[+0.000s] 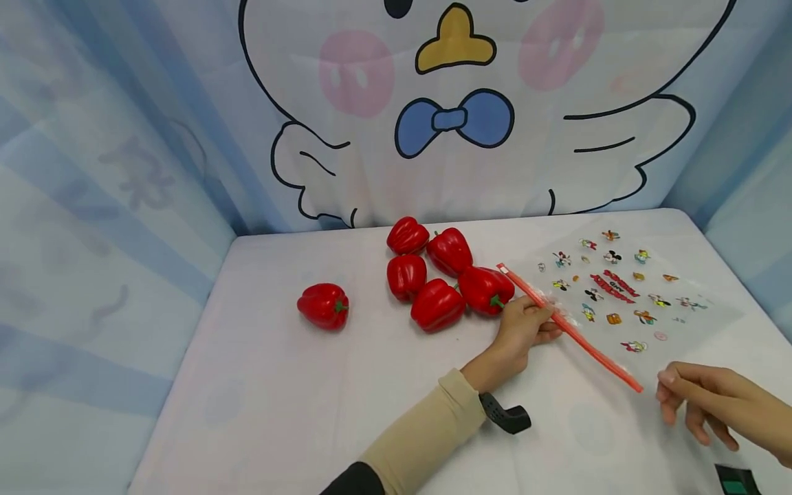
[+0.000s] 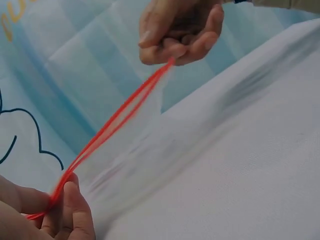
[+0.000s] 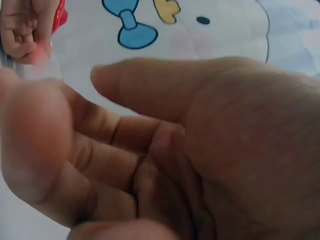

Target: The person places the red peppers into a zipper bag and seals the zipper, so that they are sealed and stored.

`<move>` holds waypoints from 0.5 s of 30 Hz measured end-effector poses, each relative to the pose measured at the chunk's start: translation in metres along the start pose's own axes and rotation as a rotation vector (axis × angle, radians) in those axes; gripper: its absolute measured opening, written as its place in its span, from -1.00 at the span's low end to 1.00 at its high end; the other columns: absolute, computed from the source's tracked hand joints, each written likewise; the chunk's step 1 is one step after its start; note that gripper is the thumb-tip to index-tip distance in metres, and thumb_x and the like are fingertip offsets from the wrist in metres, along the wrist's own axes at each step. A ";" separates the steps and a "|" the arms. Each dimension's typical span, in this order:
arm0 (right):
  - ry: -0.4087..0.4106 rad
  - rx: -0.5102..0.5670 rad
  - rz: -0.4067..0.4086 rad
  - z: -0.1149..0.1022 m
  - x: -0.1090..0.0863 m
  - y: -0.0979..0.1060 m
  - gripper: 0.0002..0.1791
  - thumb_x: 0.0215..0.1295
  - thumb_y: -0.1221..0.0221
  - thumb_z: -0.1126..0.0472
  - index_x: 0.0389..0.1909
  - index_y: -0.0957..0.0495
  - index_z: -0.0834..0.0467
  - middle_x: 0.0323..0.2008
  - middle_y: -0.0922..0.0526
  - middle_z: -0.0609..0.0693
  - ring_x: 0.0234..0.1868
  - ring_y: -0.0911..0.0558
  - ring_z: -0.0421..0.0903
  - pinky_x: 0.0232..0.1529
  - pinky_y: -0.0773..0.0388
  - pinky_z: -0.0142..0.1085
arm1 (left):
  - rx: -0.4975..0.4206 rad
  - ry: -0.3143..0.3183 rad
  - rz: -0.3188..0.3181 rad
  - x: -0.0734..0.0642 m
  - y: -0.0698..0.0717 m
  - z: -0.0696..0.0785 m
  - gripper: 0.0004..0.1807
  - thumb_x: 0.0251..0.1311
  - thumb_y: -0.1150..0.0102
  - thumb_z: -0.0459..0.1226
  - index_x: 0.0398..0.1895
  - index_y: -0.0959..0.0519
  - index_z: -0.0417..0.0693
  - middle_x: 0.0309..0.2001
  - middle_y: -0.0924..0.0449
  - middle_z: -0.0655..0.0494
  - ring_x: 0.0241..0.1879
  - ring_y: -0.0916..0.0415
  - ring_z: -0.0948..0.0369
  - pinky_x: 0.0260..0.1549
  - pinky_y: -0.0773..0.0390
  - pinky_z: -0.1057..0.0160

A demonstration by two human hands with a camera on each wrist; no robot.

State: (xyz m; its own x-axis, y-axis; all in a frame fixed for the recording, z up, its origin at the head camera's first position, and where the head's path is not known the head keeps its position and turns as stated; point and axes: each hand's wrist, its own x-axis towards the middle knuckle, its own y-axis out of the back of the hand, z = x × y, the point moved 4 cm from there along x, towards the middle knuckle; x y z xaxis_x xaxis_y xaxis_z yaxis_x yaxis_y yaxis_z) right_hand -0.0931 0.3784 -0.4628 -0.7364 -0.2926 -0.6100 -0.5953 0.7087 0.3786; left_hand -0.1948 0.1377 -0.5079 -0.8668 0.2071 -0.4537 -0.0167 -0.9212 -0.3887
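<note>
A clear plastic zip bag (image 1: 665, 302) with small cartoon prints lies at the right of the table, its red zip strip (image 1: 597, 354) slanting toward the front. My left hand (image 1: 522, 330) pinches that strip between thumb and fingers. Two red lines of the strip (image 2: 120, 117) show slightly apart in the left wrist view. Near the strip's front end is my right hand (image 1: 711, 405), fingers loosely bent and thumb apart. Nothing lies in its grasp in the right wrist view, where the palm (image 3: 165, 170) shows. Just behind the left hand sits a red bell pepper (image 1: 485, 289).
Several more red bell peppers (image 1: 438, 306) are grouped at the back middle of the white table (image 1: 278, 412). One red pepper (image 1: 324, 306) sits apart to the left. A printed cloth backdrop (image 1: 458, 185) stands along the back edge.
</note>
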 end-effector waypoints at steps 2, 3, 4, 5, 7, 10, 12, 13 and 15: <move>0.041 -0.026 0.008 -0.010 -0.002 -0.004 -0.51 0.75 0.22 0.02 0.05 -0.47 0.37 -0.27 -0.68 0.01 -0.47 -0.63 0.01 -0.57 -0.59 -0.25 | -0.002 0.002 0.007 0.000 0.000 0.000 -0.92 0.38 -0.28 -0.34 -0.12 -0.69 -0.08 -0.36 -0.71 0.07 -0.46 -0.60 0.23 -0.15 -0.79 0.14; 0.068 -0.056 0.036 -0.015 -0.003 -0.005 -0.53 0.74 0.20 0.04 0.10 -0.47 0.37 -0.26 -0.68 0.00 -0.44 -0.63 -0.02 -0.53 -0.60 -0.26 | -0.009 0.005 0.008 0.000 0.000 0.000 -0.92 0.39 -0.28 -0.34 -0.12 -0.69 -0.09 -0.36 -0.70 0.08 -0.46 -0.59 0.23 -0.15 -0.79 0.15; 0.110 -0.092 0.085 -0.021 -0.003 -0.007 -0.58 0.73 0.17 0.07 0.13 -0.47 0.35 -0.25 -0.68 -0.03 -0.41 -0.63 -0.06 -0.50 -0.60 -0.28 | -0.014 0.007 0.007 0.001 -0.001 0.000 -0.92 0.39 -0.27 -0.34 -0.12 -0.70 -0.09 -0.36 -0.69 0.08 -0.45 -0.58 0.23 -0.15 -0.79 0.16; 0.151 -0.131 0.149 -0.028 -0.003 -0.009 -0.61 0.72 0.12 0.09 0.17 -0.47 0.31 -0.23 -0.69 -0.05 -0.37 -0.63 -0.11 -0.47 -0.60 -0.29 | -0.021 0.010 0.006 0.001 -0.001 0.000 -0.91 0.40 -0.27 -0.34 -0.11 -0.70 -0.09 -0.36 -0.69 0.09 -0.44 -0.58 0.22 -0.15 -0.79 0.16; 0.227 -0.218 0.308 -0.042 -0.002 -0.013 -0.70 0.67 0.01 0.12 0.17 -0.52 0.21 -0.18 -0.72 -0.07 -0.31 -0.63 -0.21 -0.39 -0.59 -0.35 | -0.043 0.017 0.005 0.001 -0.002 0.000 -0.90 0.41 -0.26 -0.32 -0.09 -0.70 -0.08 -0.32 -0.71 0.08 -0.41 -0.58 0.22 -0.12 -0.79 0.15; 0.324 -0.359 0.532 -0.063 0.003 -0.018 -0.77 0.56 -0.17 0.14 0.13 -0.58 0.07 -0.06 -0.75 -0.06 -0.21 -0.66 -0.27 -0.31 -0.59 -0.42 | -0.090 0.016 -0.006 0.000 -0.003 0.000 -0.86 0.44 -0.23 -0.29 -0.04 -0.70 -0.06 -0.21 -0.78 0.06 -0.32 -0.63 0.21 -0.03 -0.78 0.10; 0.354 -0.423 0.606 -0.074 0.009 -0.022 -0.71 0.49 -0.26 0.13 0.16 -0.58 0.06 0.06 -0.72 0.03 -0.06 -0.66 -0.15 -0.19 -0.62 -0.28 | -0.136 0.010 -0.024 0.000 -0.003 -0.001 -0.83 0.46 -0.21 -0.27 0.00 -0.69 -0.07 -0.14 -0.80 0.03 -0.26 -0.66 0.20 0.04 -0.75 0.04; 0.370 -0.445 0.626 -0.079 0.013 -0.024 -0.66 0.46 -0.28 0.13 0.19 -0.56 0.08 0.10 -0.69 0.09 0.03 -0.64 -0.05 -0.09 -0.63 -0.17 | -0.162 0.006 -0.038 0.000 -0.004 -0.001 -0.82 0.47 -0.20 -0.26 0.02 -0.69 -0.08 -0.11 -0.81 0.02 -0.23 -0.67 0.20 0.07 -0.74 0.01; 0.398 -0.477 0.662 -0.086 0.020 -0.028 -0.55 0.42 -0.33 0.16 0.26 -0.50 0.13 0.17 -0.62 0.19 0.14 -0.56 0.16 0.04 -0.57 0.10 | -0.211 0.003 -0.073 -0.001 -0.005 -0.003 -0.79 0.49 -0.17 -0.24 0.05 -0.67 -0.10 -0.08 -0.79 0.00 -0.20 -0.67 0.18 0.14 -0.70 -0.04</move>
State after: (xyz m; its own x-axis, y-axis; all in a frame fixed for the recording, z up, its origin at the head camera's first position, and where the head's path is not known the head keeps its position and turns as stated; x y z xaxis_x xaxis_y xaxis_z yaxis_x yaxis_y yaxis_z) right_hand -0.1190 0.2974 -0.4261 -0.9792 -0.1832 0.0873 -0.0154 0.4961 0.8681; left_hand -0.1927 0.1431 -0.5083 -0.8656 0.2719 -0.4206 0.0255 -0.8147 -0.5793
